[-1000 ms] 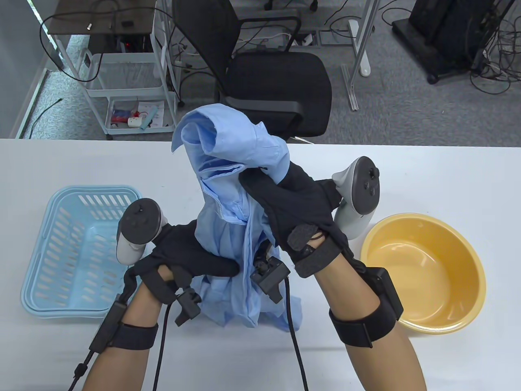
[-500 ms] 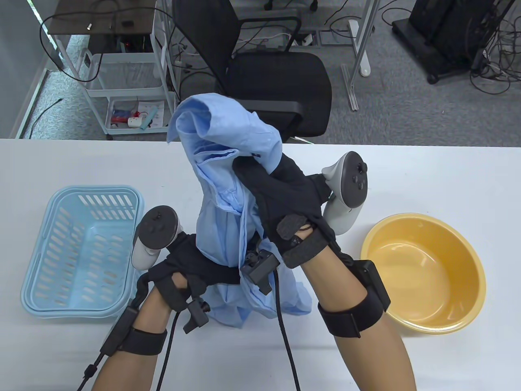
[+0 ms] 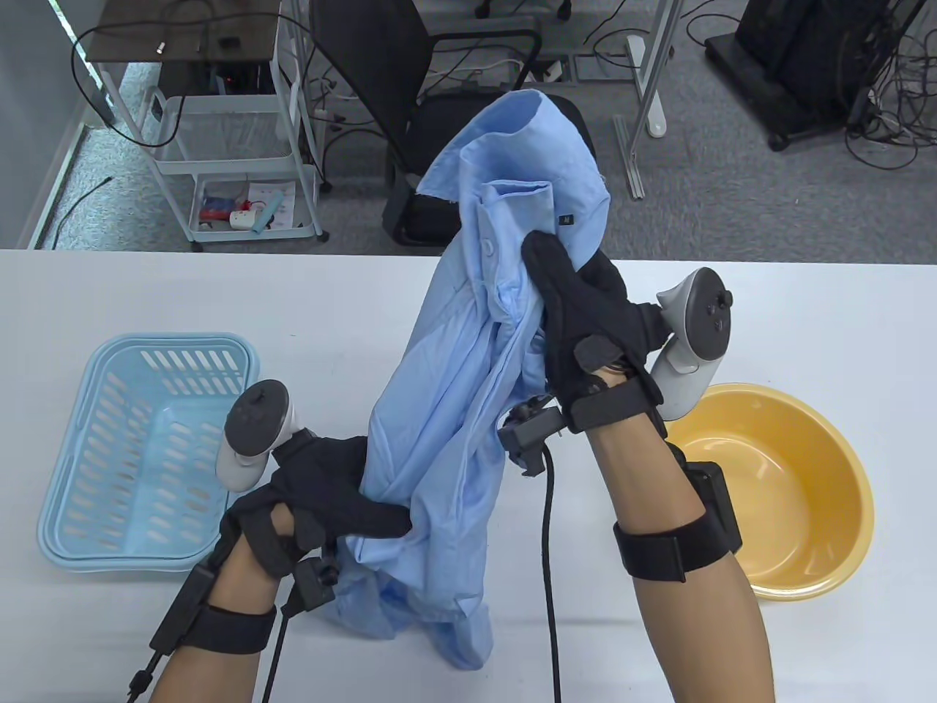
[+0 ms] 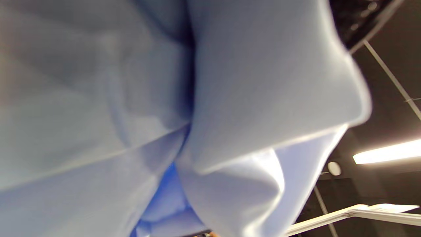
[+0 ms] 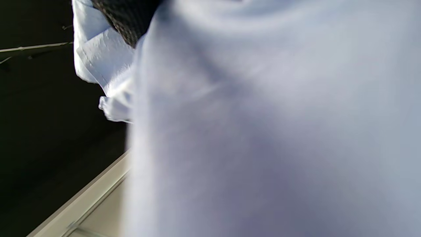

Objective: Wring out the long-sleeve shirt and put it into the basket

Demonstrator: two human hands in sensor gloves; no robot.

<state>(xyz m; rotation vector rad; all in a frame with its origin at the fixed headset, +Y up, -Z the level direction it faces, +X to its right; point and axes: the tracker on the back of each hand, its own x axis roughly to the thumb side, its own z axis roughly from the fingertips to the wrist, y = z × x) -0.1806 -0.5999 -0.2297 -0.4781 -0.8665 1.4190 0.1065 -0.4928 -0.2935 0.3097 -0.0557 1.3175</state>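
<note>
Shirt first: the pale blue long-sleeve cotton shirt (image 3: 468, 351) hangs bunched above the middle of the white table (image 3: 768, 293), stretched between two gloved hands, its tail trailing toward the near edge. Going left to right, the light blue slotted plastic basket (image 3: 66, 512) sits at the table's left with nothing in it, open side up, seemingly placed there to take the shirt once wringing is done. Just beside it, the left hand (image 3: 322, 483) clenches the lower part of the cloth, thumb wrapped across the folds; the left wrist view shows only blurred blue fabric, which fits so close a hold. Higher and further right, the right hand (image 3: 585, 315) grips the shirt just under the collar and holds it well above the other, so the cloth runs taut on a slant, a hold that judging by the task suits twisting water out. At the far right stands the round yellow plastic basin (image 3: 827, 439), probably there to catch drips, though the shirt hangs left of it, not over it.
</note>
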